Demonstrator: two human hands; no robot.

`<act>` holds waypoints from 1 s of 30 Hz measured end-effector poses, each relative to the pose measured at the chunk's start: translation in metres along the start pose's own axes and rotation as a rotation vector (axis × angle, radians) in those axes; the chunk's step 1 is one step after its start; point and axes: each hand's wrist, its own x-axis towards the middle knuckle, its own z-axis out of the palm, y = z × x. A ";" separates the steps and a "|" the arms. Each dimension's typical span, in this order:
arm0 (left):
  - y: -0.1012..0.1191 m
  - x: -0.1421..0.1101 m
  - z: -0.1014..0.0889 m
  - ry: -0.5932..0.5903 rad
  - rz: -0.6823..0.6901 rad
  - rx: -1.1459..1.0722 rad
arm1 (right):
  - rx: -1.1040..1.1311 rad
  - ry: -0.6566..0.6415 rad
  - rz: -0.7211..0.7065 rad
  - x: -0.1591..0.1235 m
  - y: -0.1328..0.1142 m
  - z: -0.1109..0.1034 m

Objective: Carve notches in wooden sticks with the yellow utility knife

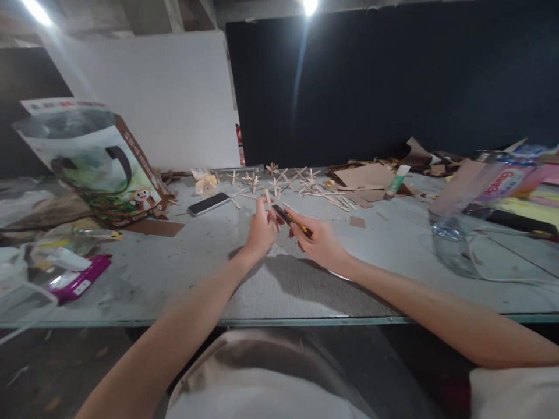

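Over the middle of the grey table, my left hand [261,228] is closed on a thin wooden stick [267,196], whose pale end sticks up past the fingers. Close beside it, my right hand [321,240] grips what looks like a utility knife [292,219], dark with yellow markings, pointing toward the left hand. Whether its blade touches the stick I cannot tell. Beyond both hands, several crossed wooden sticks [275,185] stand in small joined shapes, and loose sticks [338,201] lie to their right.
A phone [209,203] lies left of the hands. Farther left stand a large printed bag [100,169] and a purple power strip [82,280]. Cardboard pieces [364,180], a glue stick [397,180] and a clear plastic bottle [454,230] are on the right, with a white cable [502,279].
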 end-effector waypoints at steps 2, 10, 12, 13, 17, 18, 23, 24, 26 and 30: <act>0.000 -0.001 0.001 -0.005 0.017 -0.009 | -0.010 -0.001 -0.007 0.000 0.001 0.000; 0.000 -0.001 0.001 -0.020 0.003 0.003 | -0.051 0.009 -0.024 0.002 0.004 0.000; -0.001 -0.001 0.001 -0.026 0.014 -0.001 | -0.062 0.010 -0.037 0.002 0.005 0.000; -0.001 -0.001 0.001 -0.029 0.021 -0.003 | -0.072 0.011 -0.045 0.002 0.005 0.000; -0.003 -0.001 0.000 -0.032 0.044 0.011 | -0.092 0.003 -0.078 0.002 0.006 0.000; -0.004 -0.001 -0.001 -0.032 0.049 0.018 | -0.085 0.001 -0.080 0.002 0.006 0.000; -0.006 -0.002 0.002 -0.014 0.041 0.028 | -0.043 -0.017 -0.048 0.000 0.007 0.005; -0.006 -0.002 0.002 -0.003 0.035 0.027 | -0.041 -0.025 -0.042 -0.001 0.007 0.006; -0.005 -0.004 0.004 0.024 0.027 0.039 | -0.019 -0.041 -0.025 -0.002 0.005 0.009; 0.000 -0.006 0.006 0.086 0.027 0.088 | 0.141 -0.085 0.088 -0.003 -0.003 0.011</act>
